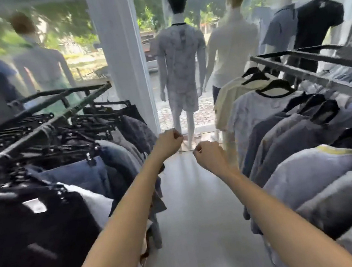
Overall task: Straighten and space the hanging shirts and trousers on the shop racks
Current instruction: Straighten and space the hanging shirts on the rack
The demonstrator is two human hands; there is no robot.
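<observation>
Both my arms reach forward down the aisle between two racks. My left hand (168, 142) and my right hand (209, 154) are curled into loose fists, side by side, holding nothing and touching no garment. On the left, a black rail (42, 126) carries trousers and jeans (82, 174) on black clip hangers, packed closely. On the right, a grey rail (311, 77) holds shirts (281, 128) in cream, blue and grey on black hangers. The picture is blurred by motion.
A white pillar (122, 57) stands ahead on the left. Several dressed mannequins (181, 65) line the shop window at the end of the aisle. The grey floor (200, 219) runs between the racks. Dark brand signs sit atop both racks.
</observation>
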